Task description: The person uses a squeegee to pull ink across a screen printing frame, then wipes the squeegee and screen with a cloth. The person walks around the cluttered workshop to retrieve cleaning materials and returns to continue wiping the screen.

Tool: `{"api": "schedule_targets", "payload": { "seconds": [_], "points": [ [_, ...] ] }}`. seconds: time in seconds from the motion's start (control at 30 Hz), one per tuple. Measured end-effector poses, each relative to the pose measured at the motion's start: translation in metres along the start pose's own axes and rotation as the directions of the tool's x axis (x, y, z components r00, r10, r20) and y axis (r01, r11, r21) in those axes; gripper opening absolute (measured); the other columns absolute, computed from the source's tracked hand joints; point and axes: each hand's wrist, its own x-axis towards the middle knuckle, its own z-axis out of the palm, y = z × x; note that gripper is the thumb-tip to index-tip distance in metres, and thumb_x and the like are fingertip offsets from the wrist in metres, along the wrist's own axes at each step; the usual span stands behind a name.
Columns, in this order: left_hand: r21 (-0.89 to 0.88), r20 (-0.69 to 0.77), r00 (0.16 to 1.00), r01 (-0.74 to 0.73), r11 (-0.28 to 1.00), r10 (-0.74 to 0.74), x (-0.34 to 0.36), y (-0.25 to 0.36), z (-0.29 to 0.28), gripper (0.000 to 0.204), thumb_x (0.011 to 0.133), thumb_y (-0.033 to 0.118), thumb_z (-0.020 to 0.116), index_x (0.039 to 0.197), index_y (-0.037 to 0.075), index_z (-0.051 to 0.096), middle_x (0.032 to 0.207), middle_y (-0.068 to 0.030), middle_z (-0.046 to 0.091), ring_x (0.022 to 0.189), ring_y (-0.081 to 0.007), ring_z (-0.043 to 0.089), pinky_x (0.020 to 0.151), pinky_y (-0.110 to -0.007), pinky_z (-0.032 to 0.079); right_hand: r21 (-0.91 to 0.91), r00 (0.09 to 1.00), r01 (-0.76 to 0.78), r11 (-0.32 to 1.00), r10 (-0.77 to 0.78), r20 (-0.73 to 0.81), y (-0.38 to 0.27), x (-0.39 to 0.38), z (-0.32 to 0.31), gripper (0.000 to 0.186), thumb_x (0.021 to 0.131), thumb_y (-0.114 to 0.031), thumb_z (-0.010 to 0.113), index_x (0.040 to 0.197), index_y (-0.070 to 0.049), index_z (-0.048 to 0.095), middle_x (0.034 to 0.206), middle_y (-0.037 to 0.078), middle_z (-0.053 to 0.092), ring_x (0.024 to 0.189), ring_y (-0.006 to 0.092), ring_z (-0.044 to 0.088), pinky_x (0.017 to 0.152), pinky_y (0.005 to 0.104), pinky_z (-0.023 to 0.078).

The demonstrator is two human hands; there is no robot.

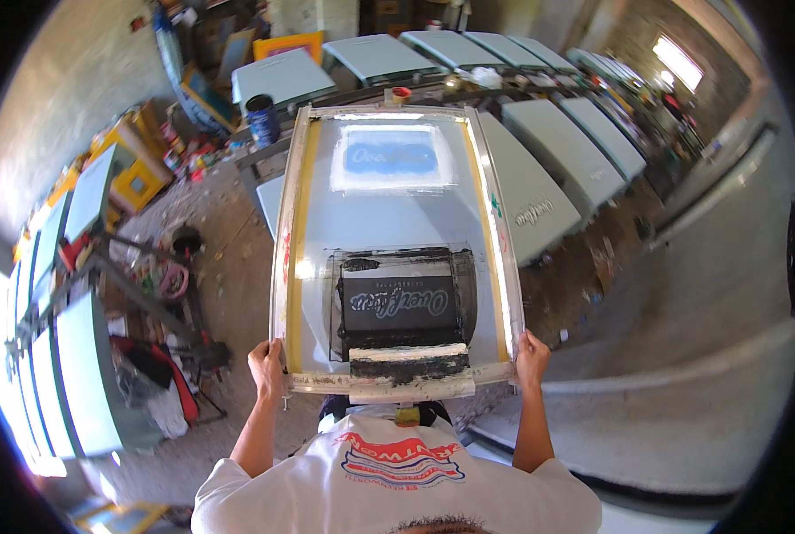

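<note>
Between my two hands is a large screen-printing frame (283, 222) with pale mesh. My left hand (267, 367) is closed around its near left corner; my right hand (531, 358) grips the near right corner. Black ink surrounds a dark stencil panel (402, 304) on the nearer half of the mesh. A squeegee (410, 363) with an ink-smeared blade lies across the near end of the frame. Toward the far end is a blue stencil patch (390, 158) bordered in white.
Pale green panels (553, 138) lie in a row on racks curving from the back to the right. More panels (86, 374) stand on a rack at the left. A dark blue can (261, 120) is beyond the frame's far left corner. Yellow frames (135, 165) lean near the left wall.
</note>
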Motion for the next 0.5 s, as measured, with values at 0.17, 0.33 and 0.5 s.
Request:
{"api": "schedule_targets", "payload": {
  "seconds": [0.17, 0.33, 0.5],
  "points": [
    [0.096, -0.18, 0.983, 0.056, 0.994, -0.038, -0.045, -0.002, 0.034, 0.034, 0.093, 0.023, 0.066, 0.085, -0.009, 0.07, 0.064, -0.0044, 0.057, 0.061, -0.0126, 0.047, 0.057, -0.036, 0.04, 0.06, 0.97, 0.098, 0.993, -0.108, 0.218, 0.003, 0.102, 0.019, 0.034, 0.098, -0.019, 0.063, 0.12, 0.007, 0.07, 0.101, 0.024, 0.077, 0.092, 0.0266, 0.075, 0.083, 0.034, 0.054],
    [-0.027, -0.303, 0.934, 0.19, 0.982, -0.189, -0.095, 0.009, 0.056, 0.034, 0.094, 0.024, 0.067, 0.085, -0.009, 0.071, 0.063, -0.005, 0.057, 0.061, -0.0128, 0.049, 0.057, -0.035, 0.04, 0.022, 0.903, 0.24, 0.97, -0.231, 0.363, -0.016, 0.172, 0.03, 0.035, 0.097, -0.02, 0.063, 0.117, 0.007, 0.071, 0.099, 0.026, 0.075, 0.091, 0.031, 0.076, 0.081, 0.0363, 0.055],
    [-0.026, -0.392, 0.88, 0.279, 0.96, -0.267, -0.116, 0.03, 0.076, 0.035, 0.095, 0.023, 0.067, 0.085, -0.01, 0.071, 0.063, -0.0039, 0.057, 0.06, -0.013, 0.049, 0.057, -0.035, 0.04, 0.022, 0.865, 0.254, 0.967, -0.237, 0.443, -0.029, 0.215, 0.032, 0.036, 0.097, -0.022, 0.063, 0.117, 0.007, 0.072, 0.103, 0.028, 0.074, 0.096, 0.0332, 0.076, 0.084, 0.0369, 0.056]
  ]
}}
